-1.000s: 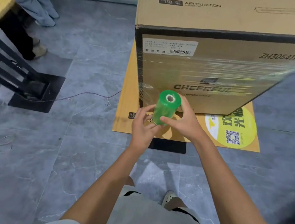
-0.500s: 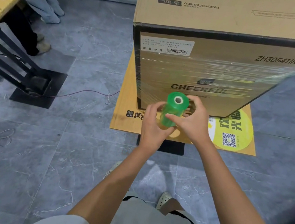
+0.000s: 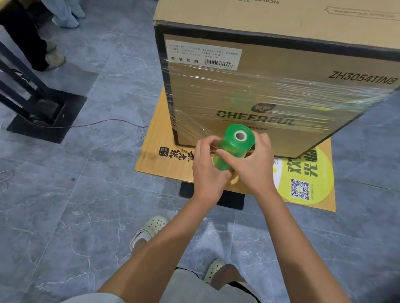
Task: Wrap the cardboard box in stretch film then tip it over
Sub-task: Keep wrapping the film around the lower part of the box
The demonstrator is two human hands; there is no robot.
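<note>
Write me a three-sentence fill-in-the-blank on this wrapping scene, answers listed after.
The left hand and right hand hold a film roll coloured ____. The cardboard box shows the large word ____ through the wrapped film. The box stands ____, not yet tipped.
Answers: green; CHEERFUL; upright.

grey marbled tile floor (image 3: pixel 65 210), black metal stand (image 3: pixel 35 106)

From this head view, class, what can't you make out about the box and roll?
Head view only.
- cardboard box: far sides hidden by its own bulk; top cut off by the frame.
- film roll: lower end hidden by left hand and right hand.
- label: print too small.
</note>
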